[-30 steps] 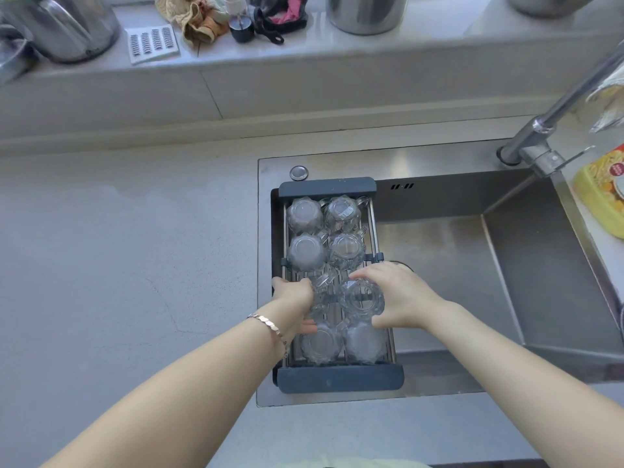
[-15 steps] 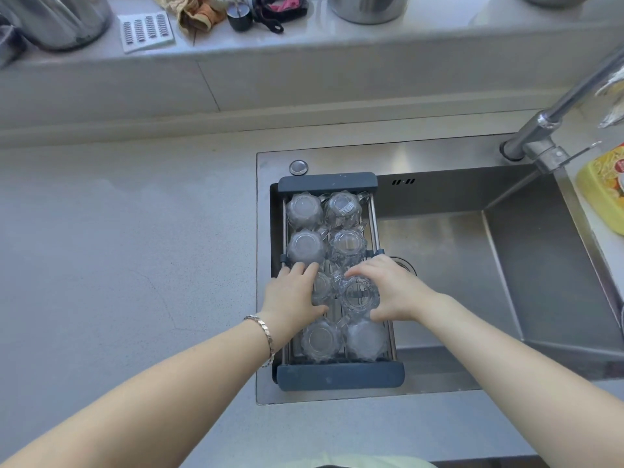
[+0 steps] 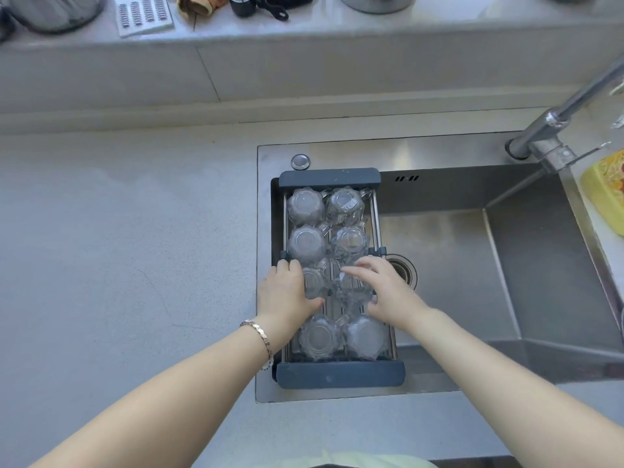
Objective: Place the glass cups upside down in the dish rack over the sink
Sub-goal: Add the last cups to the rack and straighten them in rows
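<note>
While both hands sit over the middle of the dish rack (image 3: 339,374), the last two glass cups lie right under them. The left hand (image 3: 287,292) curls around the left cup (image 3: 314,282), fingers past its far side, thumb on the near side. The right hand (image 3: 381,288) is spread over the right cup (image 3: 351,288), which looks blurry, so I cannot tell if it stands flat or if the hand grips it. Six more cups (image 3: 305,207) stand bottoms-up at the far and near ends of the rack. Each hand is nearest its own cup.
</note>
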